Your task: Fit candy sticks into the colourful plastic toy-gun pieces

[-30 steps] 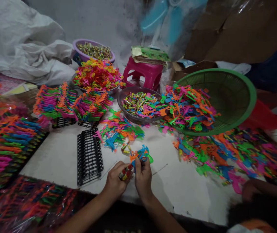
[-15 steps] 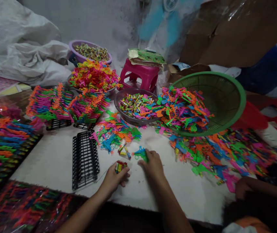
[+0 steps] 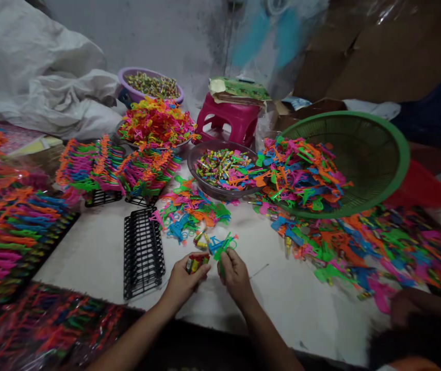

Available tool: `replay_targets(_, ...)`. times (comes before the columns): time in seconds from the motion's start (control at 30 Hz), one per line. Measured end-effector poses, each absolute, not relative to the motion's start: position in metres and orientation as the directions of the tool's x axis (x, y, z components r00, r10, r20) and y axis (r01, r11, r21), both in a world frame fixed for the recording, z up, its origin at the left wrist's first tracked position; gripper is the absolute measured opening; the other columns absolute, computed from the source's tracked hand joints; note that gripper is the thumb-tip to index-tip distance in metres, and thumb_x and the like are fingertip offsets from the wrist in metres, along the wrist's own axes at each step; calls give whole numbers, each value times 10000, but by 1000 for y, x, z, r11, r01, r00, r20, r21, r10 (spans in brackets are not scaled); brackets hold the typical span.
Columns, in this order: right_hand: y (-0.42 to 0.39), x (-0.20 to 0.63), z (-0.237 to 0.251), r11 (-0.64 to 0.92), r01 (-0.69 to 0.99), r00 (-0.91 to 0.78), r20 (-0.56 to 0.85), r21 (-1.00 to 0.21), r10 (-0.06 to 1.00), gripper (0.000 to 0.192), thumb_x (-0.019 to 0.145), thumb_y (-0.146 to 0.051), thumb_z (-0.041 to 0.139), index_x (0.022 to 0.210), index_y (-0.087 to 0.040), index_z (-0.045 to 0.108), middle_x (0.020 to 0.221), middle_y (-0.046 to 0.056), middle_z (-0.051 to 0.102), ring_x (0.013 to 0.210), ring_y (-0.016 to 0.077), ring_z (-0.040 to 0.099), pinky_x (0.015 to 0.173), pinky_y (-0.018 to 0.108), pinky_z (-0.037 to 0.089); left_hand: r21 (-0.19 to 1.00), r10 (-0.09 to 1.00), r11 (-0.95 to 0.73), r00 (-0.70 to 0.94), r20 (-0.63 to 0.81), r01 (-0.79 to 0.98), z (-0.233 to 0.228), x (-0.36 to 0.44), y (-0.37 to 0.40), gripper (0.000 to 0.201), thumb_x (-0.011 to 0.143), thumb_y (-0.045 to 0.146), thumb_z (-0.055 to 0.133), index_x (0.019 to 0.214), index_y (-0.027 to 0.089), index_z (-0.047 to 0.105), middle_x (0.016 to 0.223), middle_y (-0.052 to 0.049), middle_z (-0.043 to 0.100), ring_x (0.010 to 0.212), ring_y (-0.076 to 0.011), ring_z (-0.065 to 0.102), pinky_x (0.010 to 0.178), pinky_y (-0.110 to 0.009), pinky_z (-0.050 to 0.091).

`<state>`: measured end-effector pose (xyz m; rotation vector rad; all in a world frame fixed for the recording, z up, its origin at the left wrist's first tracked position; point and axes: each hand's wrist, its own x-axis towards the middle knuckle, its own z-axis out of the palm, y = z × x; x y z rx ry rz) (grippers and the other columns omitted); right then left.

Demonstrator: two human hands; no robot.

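Note:
My left hand (image 3: 183, 282) is closed around several small wrapped tubes (image 3: 197, 263) in red, yellow and green. Just to its right, my right hand (image 3: 237, 275) pinches a green plastic toy gun (image 3: 226, 249). A blue plastic piece (image 3: 214, 243) shows right behind the green one; I cannot tell whether it is also held. Beyond both hands, loose wrapped tubes (image 3: 199, 237) lie on the white table. A pile of colourful plastic toy guns (image 3: 195, 208) spreads out behind them. To the left of my left hand stands a black wire rack (image 3: 144, 252).
Filled racks (image 3: 19, 232) of colourful toys line the left side. Behind the loose pile are a bowl (image 3: 220, 191) of tubes and a pink stool (image 3: 226, 116). A green basket (image 3: 396, 175) tips toward more toys at right. Another person's arm (image 3: 417, 306) rests at lower right.
My right hand has drawn back toward my left hand and lifted the green toy gun from the table. My left hand still holds the tubes. The view has shifted slightly.

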<state>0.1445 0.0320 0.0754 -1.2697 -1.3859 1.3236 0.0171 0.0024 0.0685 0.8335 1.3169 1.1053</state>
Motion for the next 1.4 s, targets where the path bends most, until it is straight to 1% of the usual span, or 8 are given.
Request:
replay_targets(0.57, 24, 134, 74, 82, 295, -195, 24, -952, 980, 260, 830, -385, 394, 646, -205, 436, 493, -56, 409, 457, 98, 376, 449, 214, 287, 969, 971, 240, 33, -238, -59, 81, 12, -1, 262, 667, 370, 631, 775, 132, 605, 508, 26, 560, 450, -85, 517, 420, -180, 403)
replay_targets(0.7, 38, 164, 74, 36, 347, -185, -31, -937, 982, 299, 809, -425, 392, 633, -199, 478, 496, -42, 436, 474, 113, 410, 469, 223, 319, 934, 938, 347, 50, -344, -85, 75, 15, 1, 359, 633, 388, 653, 873, 128, 596, 587, 4, 582, 501, -125, 568, 341, -171, 365)
replay_targets(0.87, 88, 262, 83, -363, 741, 501, 106, -565, 859, 432, 744, -487, 432, 876, -121, 620, 705, 127, 560, 722, 280, 524, 593, 365, 370, 777, 843, 465, -55, -535, -423, 55, 7, 3, 405, 621, 340, 681, 936, 138, 526, 595, 33, 533, 518, -104, 572, 364, -156, 367)
replay_targets(0.97, 117, 264, 77, -236, 882, 385, 337, -408, 859, 448, 747, -370, 457, 1073, -84, 568, 919, 201, 564, 905, 316, 500, 714, 415, 374, 625, 777, 554, 72, -625, -549, 60, 8, 4, 394, 653, 315, 662, 979, 167, 499, 707, 11, 576, 570, -92, 599, 476, -180, 450)
replay_targets(1.07, 142, 213, 59, 246, 862, -104, 320, -444, 942, 451, 731, -300, 500, 1154, -142, 519, 1107, 151, 536, 1033, 261, 461, 852, 388, 352, 595, 763, 602, 165, -625, -533, 71, 16, 5, 444, 657, 339, 654, 1025, 203, 444, 828, -15, 599, 597, -118, 632, 442, -183, 448)
replay_targets(1.17, 155, 162, 47, 405, 757, -303, 274, -513, 913, 432, 672, -307, 600, 1086, -189, 563, 1145, 119, 527, 1057, 254, 446, 888, 381, 335, 688, 802, 569, 118, -586, -451, 75, 18, 5, 422, 658, 401, 635, 968, 200, 431, 829, -21, 594, 522, -122, 620, 297, -138, 317)
replay_targets(1.27, 150, 148, 52, 383, 670, -264, 278, -636, 924, 241, 732, -334, 550, 913, -186, 608, 931, 75, 602, 876, 199, 525, 798, 329, 390, 747, 830, 515, 29, -556, -421, 70, 8, 4, 389, 656, 409, 633, 920, 178, 467, 766, -5, 565, 527, -108, 607, 291, -123, 295)
replay_targets(1.4, 122, 162, 71, 117, 310, 83, 149, -943, 985, 266, 769, -432, 487, 704, -177, 526, 621, -25, 504, 576, 118, 486, 559, 242, 409, 792, 861, 450, -35, -507, -413, 64, 3, 4, 446, 636, 407, 651, 978, 171, 489, 695, 17, 538, 517, -103, 590, 296, -127, 267)
